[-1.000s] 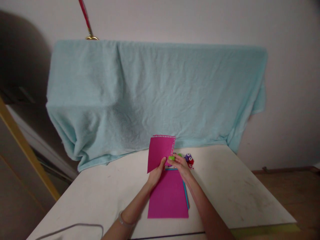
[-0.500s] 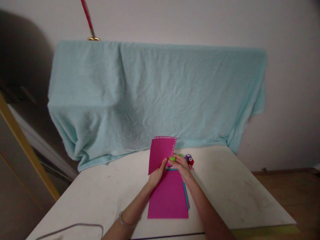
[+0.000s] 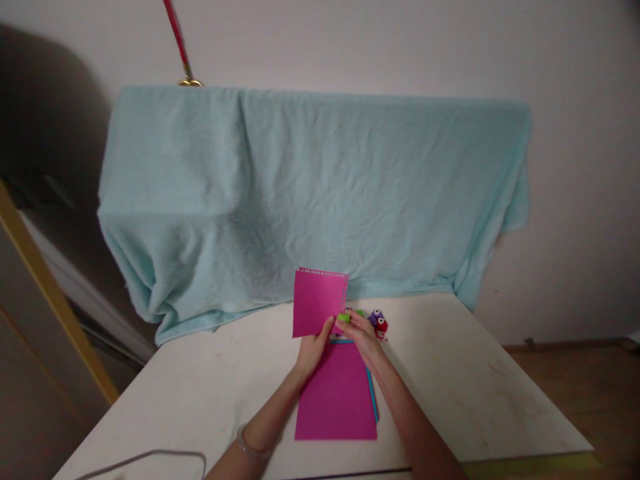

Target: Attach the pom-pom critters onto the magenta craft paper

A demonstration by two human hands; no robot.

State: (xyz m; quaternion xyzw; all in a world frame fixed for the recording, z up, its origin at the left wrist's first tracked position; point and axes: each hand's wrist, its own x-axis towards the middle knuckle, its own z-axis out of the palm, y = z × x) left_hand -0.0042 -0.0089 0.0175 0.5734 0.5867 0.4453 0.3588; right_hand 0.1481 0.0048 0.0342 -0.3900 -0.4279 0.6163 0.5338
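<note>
Above the table (image 3: 210, 373), both hands pinch the upright pink sheet (image 3: 318, 301) between them.

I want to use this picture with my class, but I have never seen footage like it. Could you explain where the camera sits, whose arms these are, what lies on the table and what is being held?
The camera sits on a person's head and looks down, so both arms are that person's own. The left hand holds up a small pink sheet with a punched edge. The right hand holds a small green tool against that sheet. On the white table lies a stack of coloured sheets, pink on top. Small purple and red punches sit beside it, and a light blue towel is draped behind.
</note>
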